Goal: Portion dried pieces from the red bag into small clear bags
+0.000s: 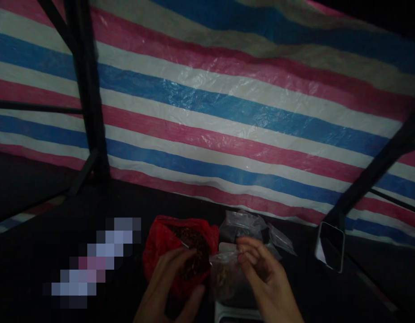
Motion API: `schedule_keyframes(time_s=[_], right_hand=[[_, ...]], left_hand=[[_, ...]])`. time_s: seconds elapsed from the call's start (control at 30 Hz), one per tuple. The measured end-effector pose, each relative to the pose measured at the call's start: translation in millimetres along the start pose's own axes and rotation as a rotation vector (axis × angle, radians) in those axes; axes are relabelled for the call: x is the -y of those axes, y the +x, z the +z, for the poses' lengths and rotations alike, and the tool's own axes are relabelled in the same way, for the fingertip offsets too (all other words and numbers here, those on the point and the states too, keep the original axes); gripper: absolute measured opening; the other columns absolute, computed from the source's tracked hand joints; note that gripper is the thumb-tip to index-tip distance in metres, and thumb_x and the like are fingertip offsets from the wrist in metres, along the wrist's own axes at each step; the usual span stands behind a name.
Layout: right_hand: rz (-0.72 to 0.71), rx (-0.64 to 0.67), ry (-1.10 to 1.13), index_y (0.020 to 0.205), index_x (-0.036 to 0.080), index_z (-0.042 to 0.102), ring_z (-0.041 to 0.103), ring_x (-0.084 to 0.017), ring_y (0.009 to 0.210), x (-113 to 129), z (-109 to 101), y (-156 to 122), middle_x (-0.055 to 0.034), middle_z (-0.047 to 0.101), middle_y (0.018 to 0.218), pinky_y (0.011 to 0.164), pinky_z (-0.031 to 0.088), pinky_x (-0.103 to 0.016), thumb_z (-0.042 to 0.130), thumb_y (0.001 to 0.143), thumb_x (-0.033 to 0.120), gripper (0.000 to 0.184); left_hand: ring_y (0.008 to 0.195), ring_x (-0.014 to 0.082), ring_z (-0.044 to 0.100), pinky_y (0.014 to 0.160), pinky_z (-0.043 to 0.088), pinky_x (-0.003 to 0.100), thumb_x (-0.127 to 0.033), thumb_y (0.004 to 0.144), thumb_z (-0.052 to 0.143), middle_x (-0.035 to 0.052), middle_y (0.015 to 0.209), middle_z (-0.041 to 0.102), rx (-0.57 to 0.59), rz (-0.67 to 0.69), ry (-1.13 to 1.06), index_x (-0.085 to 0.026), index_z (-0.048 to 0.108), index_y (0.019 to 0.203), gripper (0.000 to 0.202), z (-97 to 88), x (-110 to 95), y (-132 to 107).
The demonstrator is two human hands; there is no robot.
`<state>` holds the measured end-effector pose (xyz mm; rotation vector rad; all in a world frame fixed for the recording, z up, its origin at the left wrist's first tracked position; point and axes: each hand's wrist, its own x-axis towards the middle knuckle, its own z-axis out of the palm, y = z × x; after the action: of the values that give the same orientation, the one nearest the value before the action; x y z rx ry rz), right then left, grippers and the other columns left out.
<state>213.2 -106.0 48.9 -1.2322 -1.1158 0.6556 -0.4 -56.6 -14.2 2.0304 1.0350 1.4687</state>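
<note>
A red plastic bag (pixel 152 251) stands with its mouth open, and dark, loose, crumbly bits (pixel 194 242) show inside. My left hand (pixel 172 273) is over the bag's near side, its thumb well apart from the fingers and no held thing visible between them. A small pale sliver shows by its fingers, too dim to name. My right hand (pixel 261 269) pinches the upper edge of a small clear plastic bag (pixel 224 273), which has something brownish low inside. Beneath that bag is a white-edged device (pixel 222 312) with a dark front panel, partly cut off by the frame.
More clear plastic bags (pixel 244 222) lie behind the small bag. A phone (pixel 330 246) leans against a dark post at the right. Striped plastic sheeting (pixel 227 116) hangs behind the dark surface, with a dark frame post (pixel 89 89) at the left. A pixelated patch hides something left.
</note>
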Motion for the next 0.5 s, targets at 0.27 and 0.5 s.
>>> schedule_keyframes(time_s=[0.27,0.5], right_hand=[[-0.039,0.045,0.088,0.123,0.027,0.074,0.079,-0.021,0.096,-32,31,-18,-0.0076,0.079,0.105,0.088,0.064,-0.029,0.074,0.094,0.047,0.036],[-0.116,-0.075,0.024,0.102,0.024,0.073,0.074,-0.015,0.073,-23,36,-15,0.0001,0.074,0.079,0.072,0.062,-0.021,0.079,0.086,0.032,0.02]], left_hand=[[0.102,0.0239,0.079,0.096,0.063,0.033,-0.057,0.098,0.058,0.0063,0.111,0.083,0.236,-0.443,-0.446,-0.025,0.078,0.106,0.039,25.9,-18,17],[0.106,0.0222,0.077,0.099,0.06,0.031,-0.053,0.101,0.058,0.0055,0.114,0.082,0.281,-0.384,-0.419,-0.027,0.078,0.107,0.034,30.3,-17,14]])
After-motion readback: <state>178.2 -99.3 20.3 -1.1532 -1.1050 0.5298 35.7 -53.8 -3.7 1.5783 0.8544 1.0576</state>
